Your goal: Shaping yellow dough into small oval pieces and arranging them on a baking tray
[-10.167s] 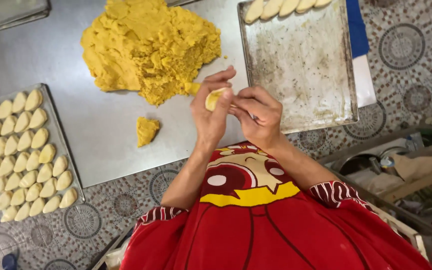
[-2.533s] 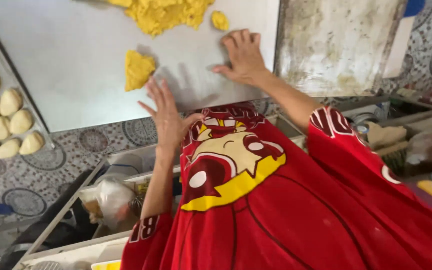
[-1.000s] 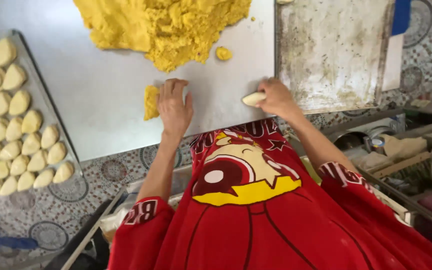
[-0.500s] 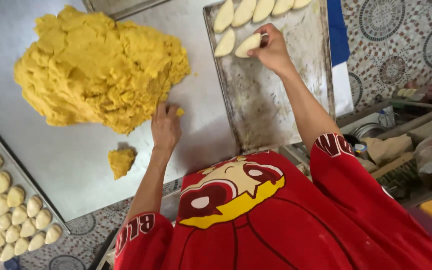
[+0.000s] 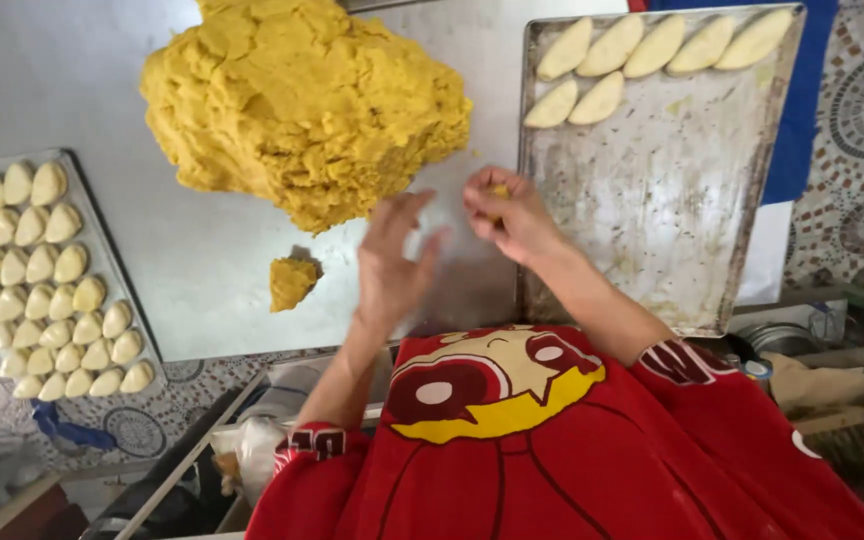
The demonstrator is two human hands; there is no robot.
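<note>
Flanking hands: big dough heap (image 5: 302, 100) left, tray (image 5: 652, 240) w/ shaped pieces (image 5: 652, 45) right.

Open steel between dough and trays

Blocked far-left by big dough mound (image 5: 302, 105), right by baking tray (image 5: 652, 210); small lump (image 5: 292, 282) sat near.

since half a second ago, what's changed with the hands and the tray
The right hand let go of the shaped piece on the right tray and drew back, now pinching a small bit of dough. The left hand lifted off the dough mound, open. Mound, small lump and left tray unchanged.
</note>
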